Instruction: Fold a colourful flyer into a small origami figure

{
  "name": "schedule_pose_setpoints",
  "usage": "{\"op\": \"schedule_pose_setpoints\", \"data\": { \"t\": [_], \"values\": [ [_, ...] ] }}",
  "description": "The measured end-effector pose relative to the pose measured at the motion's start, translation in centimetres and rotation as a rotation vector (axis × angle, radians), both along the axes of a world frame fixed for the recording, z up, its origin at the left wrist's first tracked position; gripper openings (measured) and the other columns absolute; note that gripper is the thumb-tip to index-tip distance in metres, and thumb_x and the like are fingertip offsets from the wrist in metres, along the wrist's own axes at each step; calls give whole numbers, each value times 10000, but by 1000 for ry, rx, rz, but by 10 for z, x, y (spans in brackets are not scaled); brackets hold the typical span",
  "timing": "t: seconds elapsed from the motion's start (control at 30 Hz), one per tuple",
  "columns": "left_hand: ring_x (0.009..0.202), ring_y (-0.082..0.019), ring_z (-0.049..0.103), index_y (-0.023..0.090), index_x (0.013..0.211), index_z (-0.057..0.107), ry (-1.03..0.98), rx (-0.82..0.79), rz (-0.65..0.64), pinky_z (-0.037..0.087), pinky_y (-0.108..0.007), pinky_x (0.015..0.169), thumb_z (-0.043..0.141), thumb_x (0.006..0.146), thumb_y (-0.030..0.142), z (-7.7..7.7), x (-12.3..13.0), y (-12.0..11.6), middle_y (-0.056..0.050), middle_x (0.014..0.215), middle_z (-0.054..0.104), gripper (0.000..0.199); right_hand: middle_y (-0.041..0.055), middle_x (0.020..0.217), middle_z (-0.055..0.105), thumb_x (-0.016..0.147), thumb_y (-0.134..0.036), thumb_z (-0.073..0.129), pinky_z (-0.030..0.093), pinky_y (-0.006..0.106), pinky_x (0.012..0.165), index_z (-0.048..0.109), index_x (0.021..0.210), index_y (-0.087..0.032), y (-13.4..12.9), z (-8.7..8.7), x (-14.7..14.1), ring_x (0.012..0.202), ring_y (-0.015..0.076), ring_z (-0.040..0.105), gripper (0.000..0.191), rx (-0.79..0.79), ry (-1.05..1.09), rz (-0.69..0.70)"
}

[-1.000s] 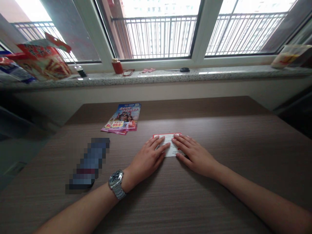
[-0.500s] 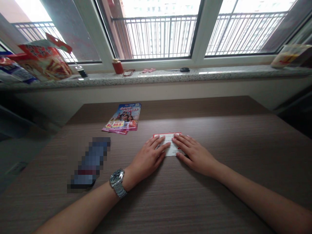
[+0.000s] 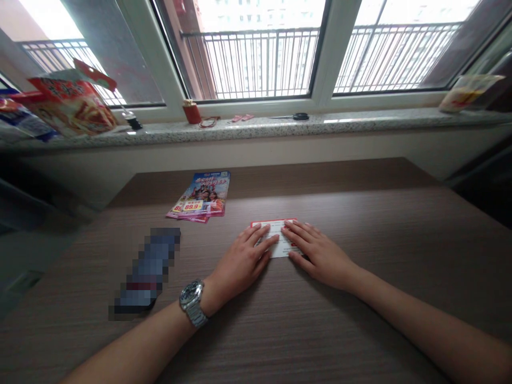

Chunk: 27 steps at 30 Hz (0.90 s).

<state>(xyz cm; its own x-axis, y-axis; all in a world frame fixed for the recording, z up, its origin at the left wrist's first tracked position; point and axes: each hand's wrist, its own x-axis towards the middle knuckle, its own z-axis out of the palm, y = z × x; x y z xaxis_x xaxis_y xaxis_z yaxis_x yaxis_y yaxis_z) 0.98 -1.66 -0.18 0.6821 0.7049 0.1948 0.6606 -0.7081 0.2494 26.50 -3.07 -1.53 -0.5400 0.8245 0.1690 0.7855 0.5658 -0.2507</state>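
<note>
A white sheet of paper with a red top edge and small print [image 3: 280,247] lies flat on the brown wood-grain table [image 3: 360,224]. My left hand [image 3: 246,257] rests palm down over its left part, fingers stretched out and somewhat apart. Over the right part lies my right hand [image 3: 317,252], also flat with fingers extended. Both hands cover much of the print, and neither grips the paper. A metal watch [image 3: 193,302] is on my left wrist.
Printed flyers [image 3: 208,194] lie stacked at the back left. Closer to me is a pixelated dark flat object [image 3: 148,274]. On the stone windowsill [image 3: 256,127] are scissors [image 3: 298,116], a small red container [image 3: 192,112], food packaging [image 3: 80,104] and a clear bag [image 3: 466,93].
The view has shifted very slightly. Both hands stay in place on the paper, and nothing has been picked up or let go.
</note>
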Motion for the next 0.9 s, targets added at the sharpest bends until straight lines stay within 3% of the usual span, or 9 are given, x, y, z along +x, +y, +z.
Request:
{"op": "schedule_pose_setpoints", "data": {
  "t": [0.73, 0.9],
  "values": [
    [1464, -289, 374, 300, 1475, 482, -4, 5, -2, 360, -545, 1193, 483, 1035, 277, 0, 1, 0, -81, 1571, 429, 441, 71, 1644, 334, 1030, -437, 433, 283, 534, 1231, 305, 1594, -265, 2, -4, 3, 1530, 257, 269, 603, -9, 34, 18],
    [1466, -286, 370, 297, 1470, 490, -14, -8, -2, 355, -537, 1197, 487, 1033, 270, 2, 1, -1, -81, 1570, 430, 438, 79, 1646, 329, 1032, -441, 427, 272, 512, 1240, 338, 1582, -224, 2, -2, 3, 1530, 254, 266, 598, -13, 13, 11]
  ]
}}
